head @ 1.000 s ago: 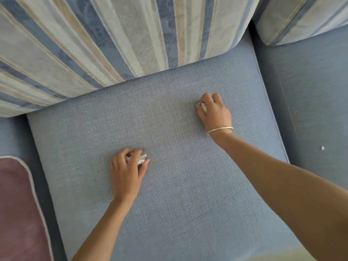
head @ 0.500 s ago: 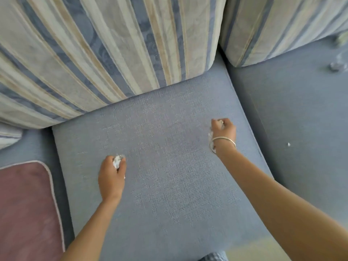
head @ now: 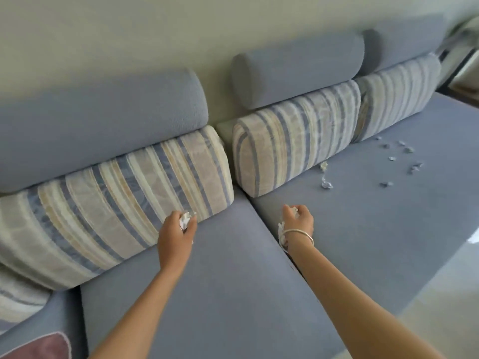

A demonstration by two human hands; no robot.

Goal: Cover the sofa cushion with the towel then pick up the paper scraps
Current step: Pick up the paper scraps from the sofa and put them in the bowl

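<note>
My left hand (head: 174,240) hovers over the blue seat cushion (head: 207,294) and grips crumpled white paper scraps (head: 184,221). My right hand (head: 298,224), with a bracelet at the wrist, is above the gap between two seat cushions and holds white paper scraps (head: 282,233) too. Several more paper scraps (head: 404,161) lie scattered on the right seat cushion (head: 375,229), two of them (head: 325,177) near the striped back cushion. A mauve towel (head: 44,348) with a pale edge shows at the bottom left corner.
Striped back cushions (head: 116,203) and blue bolsters (head: 98,128) line the wall behind the seats. Pale floor (head: 440,307) lies beyond the sofa's front edge at the lower right.
Both hands have lifted off the seat cushion with their scraps. The view has swung up and to the right, so the back of the sofa and the scattered scraps on the right seat now show.
</note>
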